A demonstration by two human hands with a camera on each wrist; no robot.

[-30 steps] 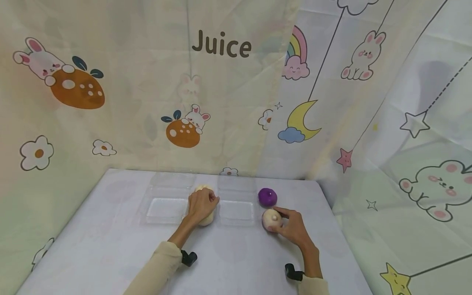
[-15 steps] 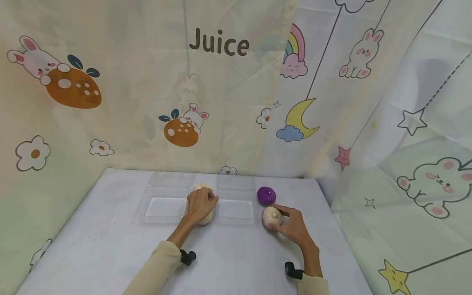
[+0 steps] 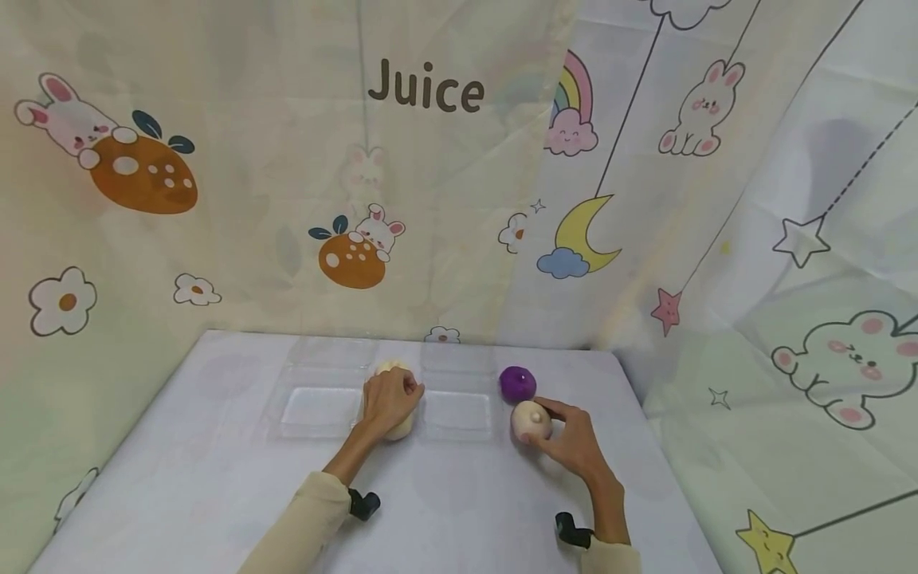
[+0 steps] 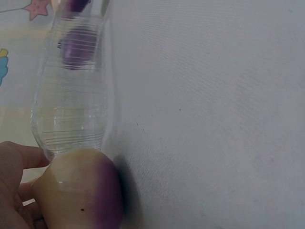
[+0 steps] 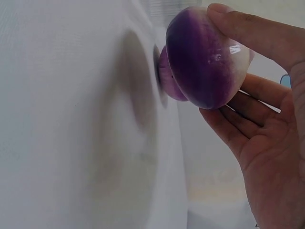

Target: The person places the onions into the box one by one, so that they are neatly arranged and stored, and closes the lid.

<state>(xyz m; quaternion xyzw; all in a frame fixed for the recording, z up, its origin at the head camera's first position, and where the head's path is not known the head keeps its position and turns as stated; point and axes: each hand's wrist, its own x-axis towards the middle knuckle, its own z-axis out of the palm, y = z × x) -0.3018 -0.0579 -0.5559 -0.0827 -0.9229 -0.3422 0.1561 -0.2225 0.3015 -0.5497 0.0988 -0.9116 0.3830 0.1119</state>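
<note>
In the head view my right hand [image 3: 572,438] pinches a cream-and-purple turnip [image 3: 529,421] between thumb and fingers, its pale knobbed end facing up. Its glossy purple underside [image 5: 200,57] is turned to the right wrist camera, just above the table. A purple round vegetable [image 3: 518,384] sits right behind it. My left hand [image 3: 389,402] is over pale turnips [image 3: 400,429] between two clear plastic trays. In the left wrist view its fingers [image 4: 33,156] are at the top of one turnip [image 4: 78,191]; I cannot tell whether they grip it.
The left clear tray [image 3: 323,434] and the right clear tray [image 3: 459,434] lie with raised lids toward the back of the white table [image 3: 445,510]. A printed curtain [image 3: 459,199] hangs right behind the table and along its right side.
My right hand and its turnip have shifted very slightly to the right. My left hand stays over the pale turnips; the head view itself moves a little.
</note>
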